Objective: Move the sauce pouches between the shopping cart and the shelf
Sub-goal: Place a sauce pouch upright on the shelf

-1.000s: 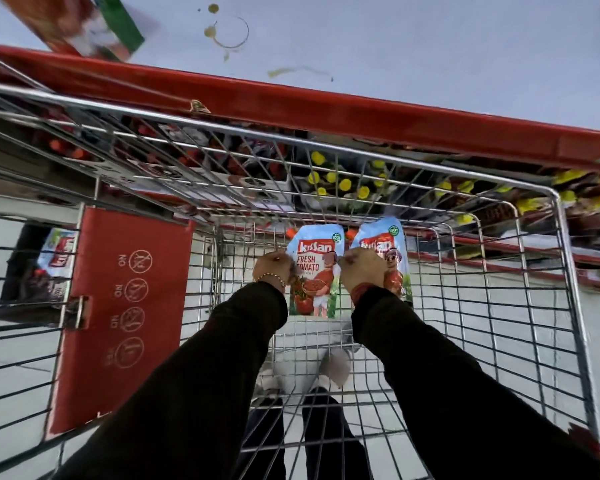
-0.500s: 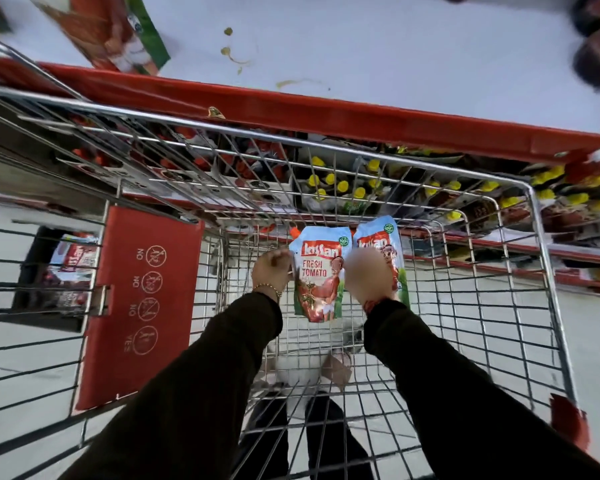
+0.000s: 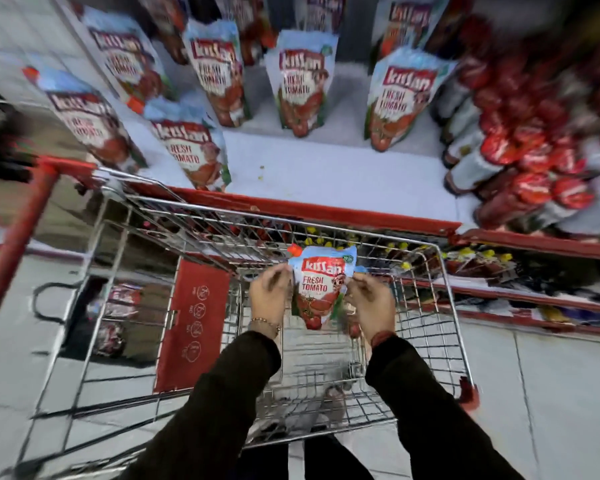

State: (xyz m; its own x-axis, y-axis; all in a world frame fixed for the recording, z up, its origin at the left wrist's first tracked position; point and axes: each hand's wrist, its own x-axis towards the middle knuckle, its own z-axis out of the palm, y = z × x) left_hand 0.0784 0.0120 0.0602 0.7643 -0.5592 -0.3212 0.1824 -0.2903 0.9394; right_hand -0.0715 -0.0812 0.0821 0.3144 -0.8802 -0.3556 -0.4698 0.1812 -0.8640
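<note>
A light-blue and red "Fresh Tomato" sauce pouch (image 3: 321, 289) hangs upright above the wire shopping cart (image 3: 445, 289), near its far end. My left hand (image 3: 269, 299) pinches the pouch's left edge. My right hand (image 3: 371, 306) grips its right edge, and a red sliver below that hand may be a second pouch, which I cannot confirm. Just beyond the cart lies the white shelf (image 3: 326, 168) with a red front lip. Several matching pouches (image 3: 302, 84) stand on it in rows, with bare shelf space in front of them.
Red-capped sauce bottles (image 3: 520, 150) crowd the shelf's right side. A red child-seat flap (image 3: 194, 323) stands at the cart's left. Lower shelves with yellow-capped bottles (image 3: 465, 252) show behind the cart's far rim. Tiled floor lies on both sides.
The view has tilted up, and the shelf with its standing pouches now shows. My hands have lifted toward the cart's far rim. Two pouches showed side by side before; one shows plainly now.
</note>
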